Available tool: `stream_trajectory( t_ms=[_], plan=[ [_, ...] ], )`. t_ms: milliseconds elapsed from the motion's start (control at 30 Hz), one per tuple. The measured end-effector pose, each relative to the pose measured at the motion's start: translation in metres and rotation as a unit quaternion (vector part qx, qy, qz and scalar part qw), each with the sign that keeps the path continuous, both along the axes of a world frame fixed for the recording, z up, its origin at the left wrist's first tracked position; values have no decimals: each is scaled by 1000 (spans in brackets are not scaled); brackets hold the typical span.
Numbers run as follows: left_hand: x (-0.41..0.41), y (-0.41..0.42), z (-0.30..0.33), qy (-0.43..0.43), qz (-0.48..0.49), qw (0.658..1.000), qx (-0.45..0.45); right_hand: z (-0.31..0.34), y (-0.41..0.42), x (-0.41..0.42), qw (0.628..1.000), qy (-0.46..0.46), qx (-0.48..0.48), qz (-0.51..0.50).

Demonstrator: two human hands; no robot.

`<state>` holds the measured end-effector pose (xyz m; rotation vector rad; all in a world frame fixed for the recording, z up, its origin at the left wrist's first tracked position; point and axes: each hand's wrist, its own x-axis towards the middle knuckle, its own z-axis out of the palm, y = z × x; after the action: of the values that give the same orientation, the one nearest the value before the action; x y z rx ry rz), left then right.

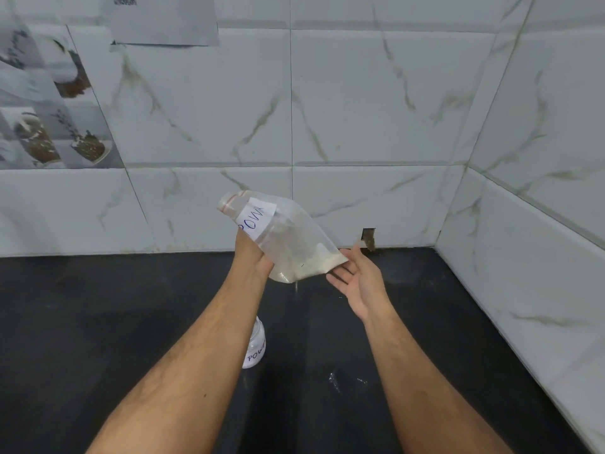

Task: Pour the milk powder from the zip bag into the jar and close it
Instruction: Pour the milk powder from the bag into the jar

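A clear zip bag with a white handwritten label is held up over the black counter, zip end tilted up to the left. White milk powder lies in its lower right corner. My left hand grips the bag from below at its left side. My right hand is open, fingers spread, fingertips at the bag's powder corner. A small clear jar holding white powder, with a handwritten label, stands on the counter below, partly hidden behind my left forearm. Its top is hidden.
The black countertop meets white marble-look tiled walls at the back and right. A few white powder specks lie on the counter right of the jar. A paper sheet hangs on the wall at upper left.
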<state>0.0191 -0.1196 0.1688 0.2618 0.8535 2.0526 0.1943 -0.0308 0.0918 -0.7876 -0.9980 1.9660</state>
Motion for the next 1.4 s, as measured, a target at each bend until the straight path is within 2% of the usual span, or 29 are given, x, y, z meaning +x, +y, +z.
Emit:
stream_trajectory(
  t_ms=[167, 267, 367, 433, 567, 700, 800, 900, 1233, 1400],
  plan=[
    [0, 3, -3, -20, 3, 1000, -8, 3, -2, 6, 999, 11, 31, -32],
    [0, 4, -5, -30, -4, 1000, -8, 9, 1, 8, 992, -67, 102, -33],
    [2, 5, -10, -24, -14, 1000, -11, 17, 2, 5, 968, -159, 196, -5],
    [4, 5, -12, 8, -17, 1000, -18, 23, 2, 2, 950, -202, 237, -7],
    [-9, 3, -15, 97, -24, 995, -13, 35, 15, 9, 955, -196, 221, -23],
    [-30, -12, -34, 253, 2, 964, -77, 54, 34, 25, 954, -205, 216, -45],
    [-34, -24, -47, 295, 8, 950, -104, 66, 42, 27, 950, -223, 216, -18],
    [-32, -29, -49, 342, -14, 933, -109, 71, 46, 23, 948, -231, 218, -36],
    [-30, -24, -56, 279, -15, 958, -73, 68, 37, 11, 933, -249, 254, -47],
    [-28, -21, -55, 249, -27, 966, -64, 68, 35, 12, 926, -277, 255, 3]
  ],
)
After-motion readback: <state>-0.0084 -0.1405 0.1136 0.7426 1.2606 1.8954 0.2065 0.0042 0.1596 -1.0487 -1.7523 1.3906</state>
